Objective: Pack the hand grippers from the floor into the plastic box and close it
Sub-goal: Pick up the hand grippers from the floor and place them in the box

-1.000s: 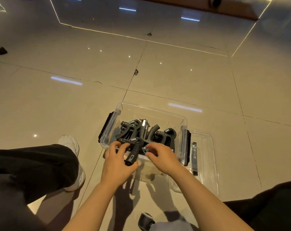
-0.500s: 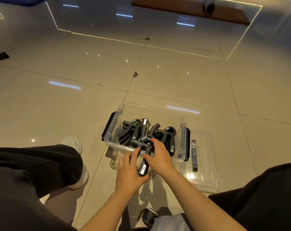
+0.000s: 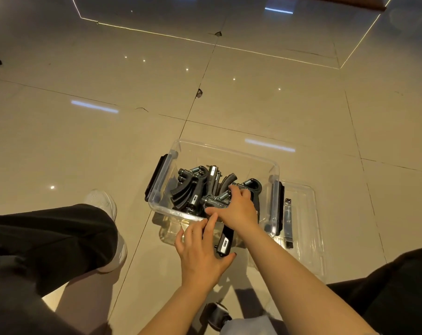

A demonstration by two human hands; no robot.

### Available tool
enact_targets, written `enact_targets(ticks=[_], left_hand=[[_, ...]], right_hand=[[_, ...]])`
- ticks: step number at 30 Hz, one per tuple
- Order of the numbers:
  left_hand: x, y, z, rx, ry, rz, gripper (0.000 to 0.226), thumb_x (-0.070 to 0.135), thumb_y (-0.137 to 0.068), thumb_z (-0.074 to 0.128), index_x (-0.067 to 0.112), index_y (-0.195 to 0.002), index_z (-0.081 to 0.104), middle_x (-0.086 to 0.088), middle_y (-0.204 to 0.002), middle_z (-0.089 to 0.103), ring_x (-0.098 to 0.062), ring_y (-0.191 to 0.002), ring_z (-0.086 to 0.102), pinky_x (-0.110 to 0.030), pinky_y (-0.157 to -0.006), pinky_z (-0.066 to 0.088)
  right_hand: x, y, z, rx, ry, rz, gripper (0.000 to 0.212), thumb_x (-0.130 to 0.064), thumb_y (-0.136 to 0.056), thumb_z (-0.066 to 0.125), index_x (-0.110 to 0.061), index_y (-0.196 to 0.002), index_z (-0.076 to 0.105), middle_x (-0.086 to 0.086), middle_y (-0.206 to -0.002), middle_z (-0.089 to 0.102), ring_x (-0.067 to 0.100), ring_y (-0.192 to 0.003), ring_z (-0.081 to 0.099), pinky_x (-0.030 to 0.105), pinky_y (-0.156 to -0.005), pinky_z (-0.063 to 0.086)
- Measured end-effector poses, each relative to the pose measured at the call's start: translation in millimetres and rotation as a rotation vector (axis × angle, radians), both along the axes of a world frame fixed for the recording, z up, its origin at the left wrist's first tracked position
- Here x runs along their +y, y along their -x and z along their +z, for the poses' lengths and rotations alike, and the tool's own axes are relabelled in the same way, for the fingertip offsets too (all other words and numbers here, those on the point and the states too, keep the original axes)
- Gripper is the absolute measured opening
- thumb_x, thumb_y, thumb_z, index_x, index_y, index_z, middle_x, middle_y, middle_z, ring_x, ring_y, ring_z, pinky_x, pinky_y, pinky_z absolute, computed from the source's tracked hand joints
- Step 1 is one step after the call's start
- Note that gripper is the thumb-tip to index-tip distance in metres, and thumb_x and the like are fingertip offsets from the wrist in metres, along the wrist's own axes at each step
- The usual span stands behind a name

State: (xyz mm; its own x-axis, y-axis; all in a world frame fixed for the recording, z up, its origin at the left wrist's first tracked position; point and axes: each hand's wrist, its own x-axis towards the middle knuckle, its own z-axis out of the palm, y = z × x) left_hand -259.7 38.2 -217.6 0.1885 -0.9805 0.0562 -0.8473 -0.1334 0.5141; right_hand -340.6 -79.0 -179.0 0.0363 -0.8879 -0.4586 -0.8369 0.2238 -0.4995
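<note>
Glossy beige floor tiles [image 3: 108,141] with dark grout lines spread out under a person crouched over a clear plastic box [image 3: 275,187], whose black side latches hang open. Just ahead of the fingers, inside the box, lies a tangle of black hand grippers [image 3: 188,189] with coil springs showing. One more hand gripper [image 3: 223,243] is not fully in: it lies across the near rim, its labelled handle end pointing back toward the person and its spring end forward into the pile, so its long axis runs roughly near to far, tilted slightly right at the near end. The left hand [image 3: 200,255] sits over that near handle, thumb hooked at its butt end and fingers [image 3: 210,222] lying mostly straight along it toward the rim; I cannot tell whether they truly clasp it. The right hand [image 3: 236,209] is farther forward, fingers curled over the spring end inside the box. Judging by this, the coming move turns on pushing or tipping the gripper forward and down along its own axis, and the left hand at the rear end is placed for the push while the right guides the nose. To the right of both hands, flat on the floor, rests the clear lid [image 3: 304,213], still off.
</note>
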Motion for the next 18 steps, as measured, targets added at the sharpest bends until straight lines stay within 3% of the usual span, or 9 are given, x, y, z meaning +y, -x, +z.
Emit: enact_targets(ticks=[4,7,9,12,18], left_hand=[[-4,-16,-5,-0.04,0.031,-0.028,0.092,0.083,-0.068,0.044,0.027,-0.14,0.032,0.0,-0.126,0.049,-0.022,-0.122,0.04,-0.05,-0.104,0.022],[-28,-44,2,-0.017,0.075,0.106,0.071,0.072,-0.085,0.025,0.026,-0.137,0.038,-0.005,-0.134,0.044,-0.022,-0.131,0.031,-0.054,-0.11,0.015],[-54,-64,6,-0.06,0.032,0.17,0.062,0.059,-0.09,0.022,0.024,-0.136,0.043,-0.007,-0.139,0.042,-0.023,-0.136,0.025,-0.055,-0.112,0.01],[-86,-85,-2,-0.211,-0.052,0.064,0.06,0.055,-0.092,0.021,0.022,-0.134,0.048,-0.009,-0.143,0.042,-0.026,-0.14,0.024,-0.055,-0.112,0.005],[-99,-88,-19,-0.342,-0.102,0.01,0.051,0.048,-0.085,0.033,0.021,-0.113,0.066,-0.009,-0.126,0.058,-0.029,-0.13,0.042,-0.058,-0.109,0.018]], right_hand=[[-11,-9,-2,0.061,-0.025,0.052,0.075,-0.04,-0.072,0.074,-0.021,-0.135,0.038,0.005,-0.139,0.028,0.03,-0.115,0.048,0.037,-0.085,0.049],[-22,4,-1,0.103,-0.025,0.066,0.068,-0.039,-0.073,0.073,-0.021,-0.131,0.043,0.007,-0.137,0.031,0.03,-0.109,0.052,0.034,-0.084,0.048],[-34,15,1,0.123,-0.015,0.049,0.068,-0.04,-0.073,0.073,-0.021,-0.131,0.043,0.008,-0.135,0.033,0.029,-0.106,0.054,0.032,-0.079,0.048],[-59,26,0,0.156,0.035,0.032,0.072,-0.039,-0.073,0.073,-0.02,-0.134,0.04,0.009,-0.133,0.035,0.03,-0.107,0.053,0.033,-0.079,0.049],[-94,40,-18,0.353,0.211,0.127,0.061,-0.034,-0.076,0.069,-0.015,-0.127,0.042,0.013,-0.124,0.041,0.03,-0.108,0.045,0.035,-0.079,0.045]])
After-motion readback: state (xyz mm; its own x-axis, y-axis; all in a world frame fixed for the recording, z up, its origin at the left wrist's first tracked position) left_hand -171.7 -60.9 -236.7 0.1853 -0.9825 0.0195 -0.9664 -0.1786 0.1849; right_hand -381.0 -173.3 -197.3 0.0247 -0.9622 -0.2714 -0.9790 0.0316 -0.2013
